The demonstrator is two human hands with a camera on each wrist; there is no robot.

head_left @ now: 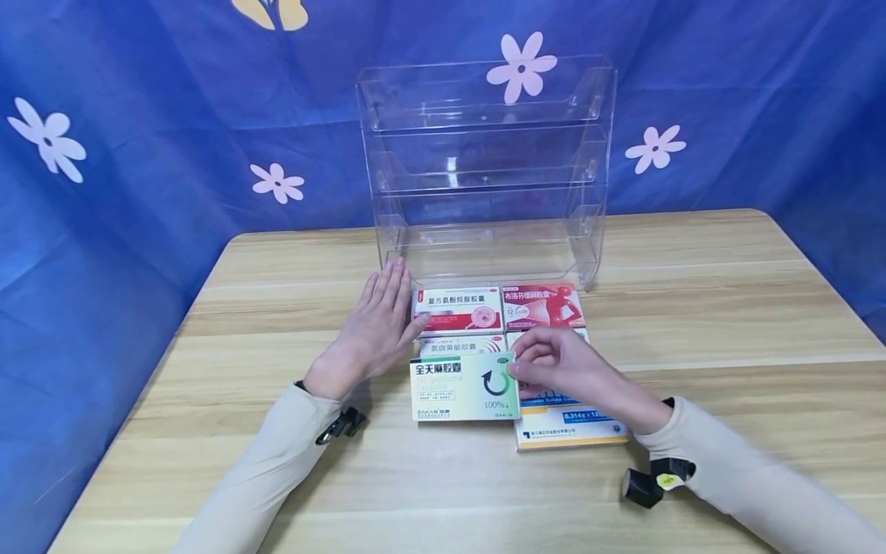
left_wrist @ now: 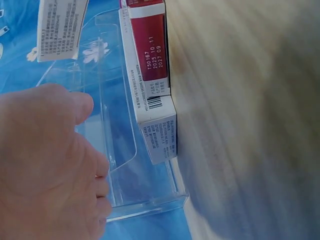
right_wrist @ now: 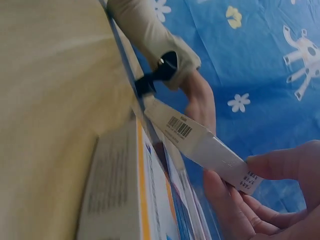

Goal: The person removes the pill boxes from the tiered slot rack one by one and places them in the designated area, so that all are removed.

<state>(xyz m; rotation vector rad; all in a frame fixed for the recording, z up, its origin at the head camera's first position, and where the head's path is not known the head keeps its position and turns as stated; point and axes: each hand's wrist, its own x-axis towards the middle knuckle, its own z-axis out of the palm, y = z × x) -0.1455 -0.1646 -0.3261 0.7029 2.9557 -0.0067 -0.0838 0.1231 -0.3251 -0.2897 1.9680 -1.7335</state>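
Observation:
My right hand [head_left: 564, 362] pinches the right end of a pale green and white medicine box [head_left: 457, 388], thumb on one side and fingers on the other, as the right wrist view shows. This box is held tilted up, overlapping a white medicine box [head_left: 460, 346] behind it. With fingers stretched forward, my left hand [head_left: 377, 327] lies beside the left edge of a white and red medicine box [head_left: 457, 300], its thumb over that box's front in the head view. A red medicine box [head_left: 543, 306] adjoins it on the right. Below my right hand is a white, blue and orange medicine box [head_left: 571, 437].
A clear acrylic tiered rack [head_left: 484, 189] stands at the back of the wooden table [head_left: 727, 308], right behind the boxes. Blue flowered cloth [head_left: 304, 100] hangs behind and at both sides. Each wrist carries a small black camera [head_left: 647, 485].

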